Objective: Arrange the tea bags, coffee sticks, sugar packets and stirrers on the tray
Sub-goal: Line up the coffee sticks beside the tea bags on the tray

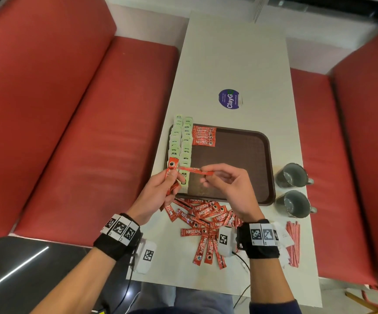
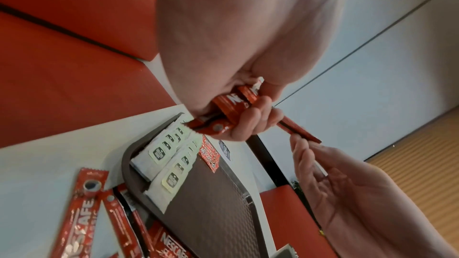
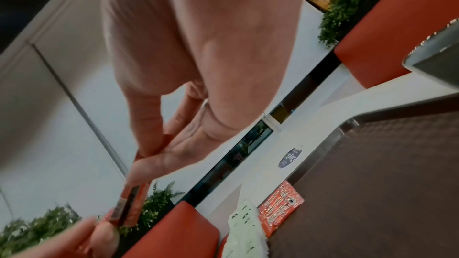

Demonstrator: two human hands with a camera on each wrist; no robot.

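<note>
Both hands point(image 1: 160, 186) point(image 1: 231, 184) pinch coffee sticks point(image 1: 197, 171) above tray point(image 1: 240, 159)

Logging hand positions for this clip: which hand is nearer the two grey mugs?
The right hand. It hovers over the near part of the tray, with the mugs just off the tray's right edge. The left hand is at the tray's left edge, the tray's whole width away.

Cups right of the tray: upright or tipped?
Tipped. Both metal cups lie on their sides on the table, mouths facing the tray, insides look empty.
</note>
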